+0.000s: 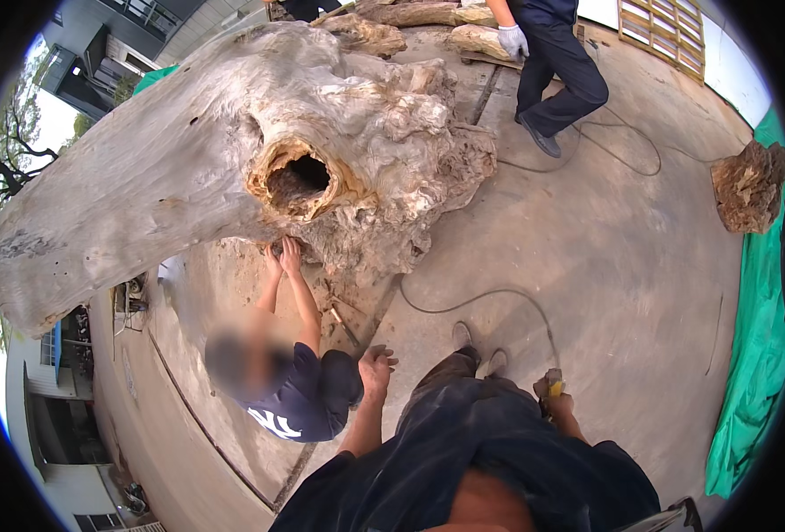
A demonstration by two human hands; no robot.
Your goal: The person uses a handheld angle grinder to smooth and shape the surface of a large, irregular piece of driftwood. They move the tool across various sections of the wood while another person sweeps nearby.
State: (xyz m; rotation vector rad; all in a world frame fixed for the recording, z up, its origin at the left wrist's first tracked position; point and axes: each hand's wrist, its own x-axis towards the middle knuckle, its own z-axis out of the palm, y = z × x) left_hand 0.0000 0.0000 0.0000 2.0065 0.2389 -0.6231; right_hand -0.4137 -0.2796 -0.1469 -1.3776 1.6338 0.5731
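My left hand (376,369) hangs in the air beside a crouching co-worker, its fingers apart and nothing in it. On the other side of my body, my right hand (559,406) is closed around a yellow corded power tool (554,383); its exact kind does not show. A dark cord (499,292) runs from the tool across the floor toward the trunk. Ahead lies a huge pale tree trunk (180,168) with a gnarled root end and a hollow, orange-rimmed knot hole (299,182). Neither of my hands touches the trunk.
The co-worker (290,390) crouches at my left, both hands against the trunk's underside. A hammer-like tool (344,326) lies on the concrete nearby. Another person (552,66) stands behind the root end. A wood chunk (751,186) and green sheeting (747,337) are at right.
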